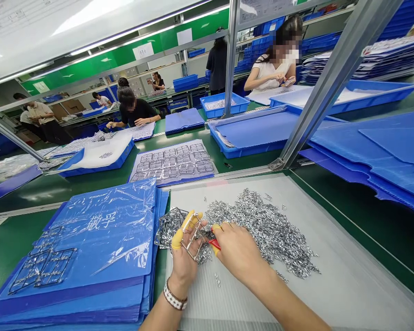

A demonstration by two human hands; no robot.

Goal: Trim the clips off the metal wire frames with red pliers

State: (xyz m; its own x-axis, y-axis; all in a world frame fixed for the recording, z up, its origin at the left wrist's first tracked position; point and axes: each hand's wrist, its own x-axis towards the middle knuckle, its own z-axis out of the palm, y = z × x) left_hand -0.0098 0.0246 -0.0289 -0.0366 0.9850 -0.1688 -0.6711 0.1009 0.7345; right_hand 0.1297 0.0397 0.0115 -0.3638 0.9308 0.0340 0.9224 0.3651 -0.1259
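Observation:
My left hand (185,253), with yellow covers on some fingertips, grips a small silvery sprue frame (195,239). My right hand (239,250) is closed around a small tool with red handles (215,243); its working end is hidden near the frame, so its exact kind does not show. Both hands are close together over a pale ribbed sheet (234,303). A large heap of small shiny metallic pieces (269,230) lies just beyond and right of my right hand. Left of my left hand is a pile of dark frames (172,227).
At left, several blue plastic sheets (117,239) are stacked with a few frames (43,266) on top. A sheet covered with frames (174,161) lies ahead, beside a blue tray (251,131). A slanted metal post (317,87) rises at right. Co-workers (271,73) sit across the bench.

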